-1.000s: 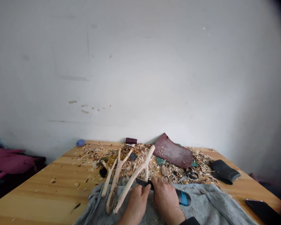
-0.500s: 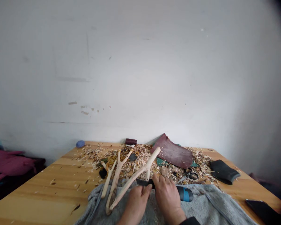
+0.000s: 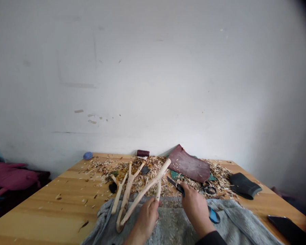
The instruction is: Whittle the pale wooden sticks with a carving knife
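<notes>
Forked branch [image 3: 145, 191] is held slanting over grey cloth [image 3: 170, 223], its thinner prong [image 3: 158, 192] clasped by the left hand [image 3: 146, 216], seemingly for steadiness, while the knife [image 3: 180, 188] is gripped apart from it in the right hand [image 3: 196, 206].

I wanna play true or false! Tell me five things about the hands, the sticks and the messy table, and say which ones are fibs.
1. The right hand holds a knife. True.
2. The left hand is empty. False: it grips one prong of a forked stick.
3. Wood shavings are scattered on the table. True.
4. The knife's blade is touching the forked stick in the left hand. False: there is a gap between them.
5. Two other forked sticks lie to the left of the one being held. True.
</notes>
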`<state>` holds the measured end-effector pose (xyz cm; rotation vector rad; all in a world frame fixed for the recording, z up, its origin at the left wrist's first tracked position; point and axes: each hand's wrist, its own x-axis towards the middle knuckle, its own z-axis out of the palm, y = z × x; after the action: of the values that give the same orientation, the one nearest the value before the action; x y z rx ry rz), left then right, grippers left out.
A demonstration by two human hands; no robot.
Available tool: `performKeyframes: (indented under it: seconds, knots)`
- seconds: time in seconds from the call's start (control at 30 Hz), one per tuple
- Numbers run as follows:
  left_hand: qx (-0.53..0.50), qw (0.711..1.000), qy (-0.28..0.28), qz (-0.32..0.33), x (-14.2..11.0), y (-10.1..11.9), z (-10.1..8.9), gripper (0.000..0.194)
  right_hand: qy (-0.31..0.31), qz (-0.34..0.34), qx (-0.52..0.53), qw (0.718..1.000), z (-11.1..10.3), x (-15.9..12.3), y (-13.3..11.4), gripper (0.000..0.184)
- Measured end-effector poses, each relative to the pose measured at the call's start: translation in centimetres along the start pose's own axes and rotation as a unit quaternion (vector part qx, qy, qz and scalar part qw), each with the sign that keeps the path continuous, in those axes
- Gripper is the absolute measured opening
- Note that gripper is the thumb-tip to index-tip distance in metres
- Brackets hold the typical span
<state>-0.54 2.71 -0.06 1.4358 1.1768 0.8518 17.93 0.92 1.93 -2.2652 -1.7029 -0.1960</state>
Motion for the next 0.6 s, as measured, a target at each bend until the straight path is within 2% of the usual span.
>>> performKeyframes:
  seconds: [0.07, 0.23, 0.33, 0.4, 0.53, 0.6]
  knots:
    - [-0.013, 1.000, -0.015, 0.009, 0.1, -0.1, 0.0, 0.041, 0.003, -0.002, 0.029, 1.000, 0.0, 0.0, 0.1, 0.040]
    - [-0.099, 0.992, -0.074, -0.002, -0.5, 0.7, 0.4, 0.054, 0.017, -0.080, 0.092, 0.992, 0.5, -0.5, -0.9, 0.041]
    - [-0.164, 0.980, -0.110, -0.025, -1.1, 1.4, 0.6, 0.064, 0.053, -0.075, 0.120, 0.988, 0.5, -0.6, -0.9, 0.036]
    - [-0.173, 0.977, -0.120, -0.033, -1.4, 1.9, 0.5, 0.064, 0.042, -0.054, 0.091, 0.993, 0.2, -0.6, -0.6, 0.029]
    - [-0.117, 0.988, -0.101, -0.028, -1.5, 2.4, 0.4, 0.051, -0.042, -0.008, -0.041, 0.998, -0.6, -0.6, 0.1, 0.019]
    - [-0.098, 0.991, -0.086, -0.024, -1.3, 2.4, 0.3, 0.045, -0.047, 0.003, -0.048, 0.998, -1.1, -0.5, 0.2, 0.019]
